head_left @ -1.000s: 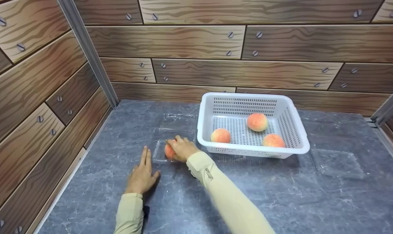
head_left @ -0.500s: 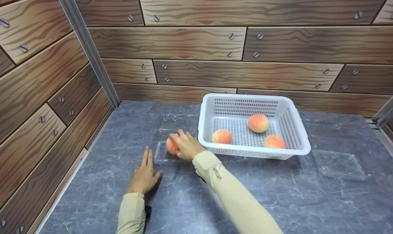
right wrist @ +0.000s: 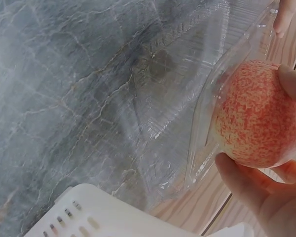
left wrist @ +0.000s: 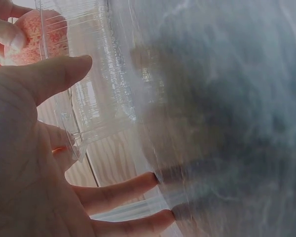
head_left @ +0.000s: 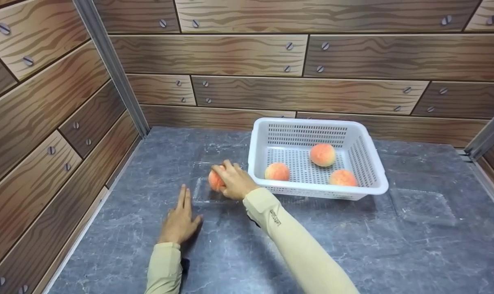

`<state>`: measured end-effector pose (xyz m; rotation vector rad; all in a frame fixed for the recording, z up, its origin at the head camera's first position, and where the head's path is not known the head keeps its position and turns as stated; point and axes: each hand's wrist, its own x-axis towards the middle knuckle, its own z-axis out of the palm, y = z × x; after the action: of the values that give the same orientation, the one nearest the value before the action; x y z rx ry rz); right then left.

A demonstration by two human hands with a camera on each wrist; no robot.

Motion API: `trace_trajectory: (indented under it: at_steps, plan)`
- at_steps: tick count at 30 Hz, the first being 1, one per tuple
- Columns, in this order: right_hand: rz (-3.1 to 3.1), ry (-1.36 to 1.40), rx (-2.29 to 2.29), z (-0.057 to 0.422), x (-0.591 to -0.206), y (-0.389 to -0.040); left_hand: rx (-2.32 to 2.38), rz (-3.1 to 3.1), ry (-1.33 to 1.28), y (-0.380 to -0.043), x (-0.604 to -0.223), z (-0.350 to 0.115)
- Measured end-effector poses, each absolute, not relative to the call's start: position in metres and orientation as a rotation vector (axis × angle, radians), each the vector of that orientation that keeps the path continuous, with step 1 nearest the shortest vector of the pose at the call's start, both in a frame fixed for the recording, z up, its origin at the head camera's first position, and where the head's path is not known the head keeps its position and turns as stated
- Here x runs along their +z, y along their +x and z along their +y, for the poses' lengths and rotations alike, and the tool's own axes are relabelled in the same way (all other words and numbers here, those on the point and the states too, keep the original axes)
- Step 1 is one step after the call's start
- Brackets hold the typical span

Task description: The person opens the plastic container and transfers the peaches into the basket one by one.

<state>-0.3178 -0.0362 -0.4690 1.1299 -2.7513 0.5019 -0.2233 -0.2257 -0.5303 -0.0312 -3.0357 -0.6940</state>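
My right hand [head_left: 235, 179] grips a red-and-yellow peach [right wrist: 261, 116] between fingers and thumb. It holds the peach at the rim of a clear plastic clamshell box [right wrist: 177, 98], whose lid lies folded back in the head view. Much of the peach is covered by the hand in the head view. Just left of the box, my left hand [head_left: 178, 222] has its fingers extended and holds nothing. Two of its fingertips [left wrist: 150, 178] meet the tabletop in the left wrist view, while the thumb lies near the box wall.
A white perforated basket [head_left: 317, 191] stands right of the box, with three peaches in it, one of them a rear peach [head_left: 322, 155]. Another clear plastic piece [head_left: 424, 206] lies right of the basket. Wood-patterned walls [head_left: 247, 55] bound the grey marbled table [head_left: 271, 253].
My right hand has lifted the peach from low in the box, moving up and slightly right. Over the last half second it hardly moves. The left hand keeps its place.
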Motion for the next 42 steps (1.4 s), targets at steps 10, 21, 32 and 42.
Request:
trace_trajectory:
  at_steps: [10,21,32,42]
  plan:
    - [-2.724,1.137,0.528,-0.031,-0.464,-0.319,-0.707,-3.054,-0.023,-0.222,-0.531,-0.224]
    - [-2.676,1.201,0.519,-0.023,-0.458,-0.321,-0.722,-3.021,-0.049,-0.223,-0.533,-0.224]
    - [-2.679,1.201,0.565,-0.013,-0.444,-0.326,-0.744,-3.06,-0.017,-0.225,-0.529,-0.225]
    - [-2.634,1.217,0.63,-0.004,-0.434,-0.33,-0.731,-3.066,-0.008,-0.222,-0.53,-0.227]
